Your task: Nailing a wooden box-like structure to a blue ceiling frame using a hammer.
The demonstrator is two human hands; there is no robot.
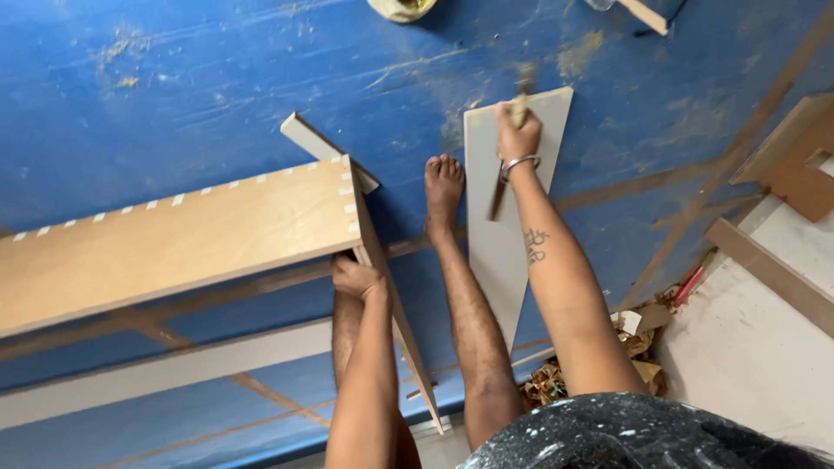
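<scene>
My right hand point(518, 135) is closed around the handle of a brush point(524, 90), whose blurred tip touches the upper part of a grey board point(501, 252) lying flat on the blue floor covering. A metal bangle sits on that wrist. My left hand point(354, 278) grips the lower corner edge of a plywood box panel point(182, 234) that stands on its side at the left. My bare right foot point(442, 191) rests on the floor between the plywood panel and the grey board.
A narrow grey strip point(321, 148) pokes out behind the plywood corner. Brown boards point(786, 156) and a white sheet point(764, 347) lie at the right. Crumpled scraps point(638, 334) pile near my right leg. A pale container point(401, 9) sits at the top edge.
</scene>
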